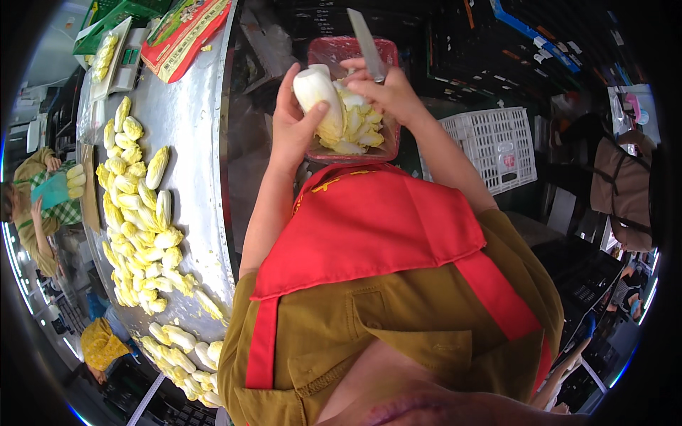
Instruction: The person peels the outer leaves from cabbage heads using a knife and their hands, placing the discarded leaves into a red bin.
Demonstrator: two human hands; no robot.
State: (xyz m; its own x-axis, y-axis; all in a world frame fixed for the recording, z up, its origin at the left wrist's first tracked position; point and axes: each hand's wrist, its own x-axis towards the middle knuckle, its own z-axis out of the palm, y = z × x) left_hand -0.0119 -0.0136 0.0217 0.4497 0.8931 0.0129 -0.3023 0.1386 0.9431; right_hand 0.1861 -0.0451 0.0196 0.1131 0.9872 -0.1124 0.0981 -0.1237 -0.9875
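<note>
My left hand [292,125] grips a small napa cabbage [318,93], its white stem end tilted up and its yellow leaf end down. In my right hand [397,96] is a knife [366,42] whose broad blade points up and away from me. The right fingers are beside the cabbage; whether they touch it I cannot tell. Both hands are over a red plastic bin [395,56], which has a clear liner. Loose yellow-white cabbage leaves [365,125] fill part of the bin, partly hidden behind the cabbage.
To my left runs a metal table [197,117] with a long heap of cabbages [128,202]. A scale [128,61] and a red printed bag [184,40] are at its far end. A white plastic crate [490,146] stands right. Across the table a person [40,213] holds packed cabbages.
</note>
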